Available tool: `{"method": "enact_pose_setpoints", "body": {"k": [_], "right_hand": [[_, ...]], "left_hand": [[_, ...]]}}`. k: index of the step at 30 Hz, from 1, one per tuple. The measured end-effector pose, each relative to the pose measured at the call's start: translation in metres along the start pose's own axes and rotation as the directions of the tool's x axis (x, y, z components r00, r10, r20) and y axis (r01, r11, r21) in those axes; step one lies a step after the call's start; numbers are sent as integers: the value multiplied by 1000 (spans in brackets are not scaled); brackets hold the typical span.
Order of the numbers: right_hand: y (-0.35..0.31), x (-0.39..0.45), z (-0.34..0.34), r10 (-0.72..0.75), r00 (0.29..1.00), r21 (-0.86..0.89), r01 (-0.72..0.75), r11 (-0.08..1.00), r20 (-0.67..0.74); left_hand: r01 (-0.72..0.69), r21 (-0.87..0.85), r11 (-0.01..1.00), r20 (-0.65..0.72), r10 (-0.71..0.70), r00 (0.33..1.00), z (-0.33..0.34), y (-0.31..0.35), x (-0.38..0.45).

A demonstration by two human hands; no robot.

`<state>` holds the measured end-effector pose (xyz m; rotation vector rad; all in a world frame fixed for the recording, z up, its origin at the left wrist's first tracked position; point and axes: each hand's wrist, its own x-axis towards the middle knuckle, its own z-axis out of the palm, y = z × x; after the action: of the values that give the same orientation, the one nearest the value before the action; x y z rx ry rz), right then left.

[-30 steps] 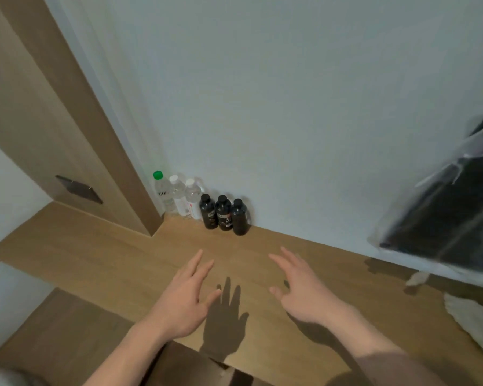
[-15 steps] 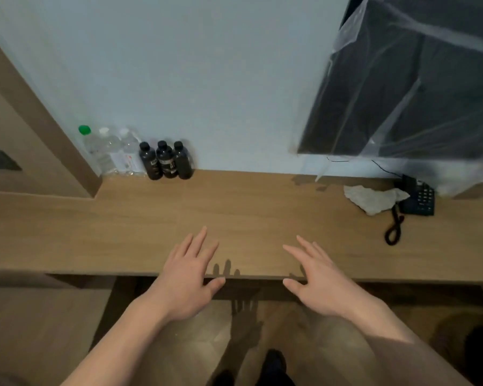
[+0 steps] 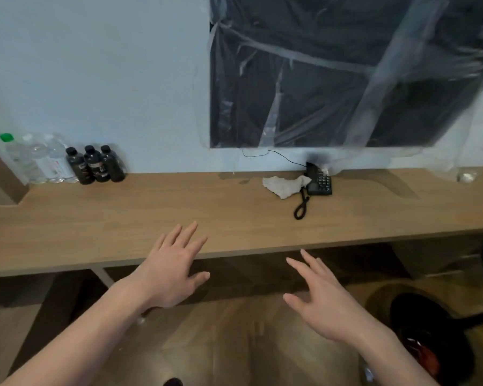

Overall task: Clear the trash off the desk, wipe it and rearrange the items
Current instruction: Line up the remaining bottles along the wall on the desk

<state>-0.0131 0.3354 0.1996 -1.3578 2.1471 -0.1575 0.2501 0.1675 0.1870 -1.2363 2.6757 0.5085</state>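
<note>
I see both of my hands held out in front of me, and neither one holds anything. My left hand (image 3: pixel 173 271) is flat with its fingers straight and spread, and its fingertips reach over the front edge of the wooden desk (image 3: pixel 151 218). I cannot tell if it touches the wood. My right hand (image 3: pixel 321 305) is spread wide too, and it hangs in front of the desk edge, above the floor. Far back on the desk, near the wall, lies a crumpled white cloth (image 3: pixel 283 185). It is touching a black phone (image 3: pixel 319 182) just to its right, and the phone's curly cord (image 3: pixel 301 207) loops toward me. At the back left corner stand three small dark bottles (image 3: pixel 95 165) in a row, and right beside them, further left, are clear water bottles (image 3: pixel 37 160), one with a green cap. On the wall above the phone hangs a dark screen (image 3: pixel 332 73) wrapped in clear plastic. Far to the right on the desk sits a small white thing (image 3: pixel 467 176), too blurry to name.
</note>
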Motion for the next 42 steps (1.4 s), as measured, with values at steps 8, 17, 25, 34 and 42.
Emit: {"method": "enact_pose_setpoints", "body": {"k": [8, 17, 25, 34, 42], "right_hand": [[209, -132, -28, 131, 991, 21, -130, 991, -34], [335, -191, -69, 194, 979, 130, -186, 974, -56], [434, -179, -120, 255, 964, 106, -246, 964, -78], [544, -127, -208, 248, 964, 61, -243, 968, -96], [664, -124, -249, 333, 936, 145, -316, 938, -116]], "left_hand": [[-215, -72, 974, 102, 222, 970, 88, 251, -5], [-268, 41, 963, 217, 253, 943, 99, 379, 7], [-327, 37, 944, 233, 310, 922, 124, 486, 90], [-337, 25, 941, 204, 325, 924, 137, 613, 205], [-386, 24, 922, 204, 373, 905, 138, 706, 269]]}}
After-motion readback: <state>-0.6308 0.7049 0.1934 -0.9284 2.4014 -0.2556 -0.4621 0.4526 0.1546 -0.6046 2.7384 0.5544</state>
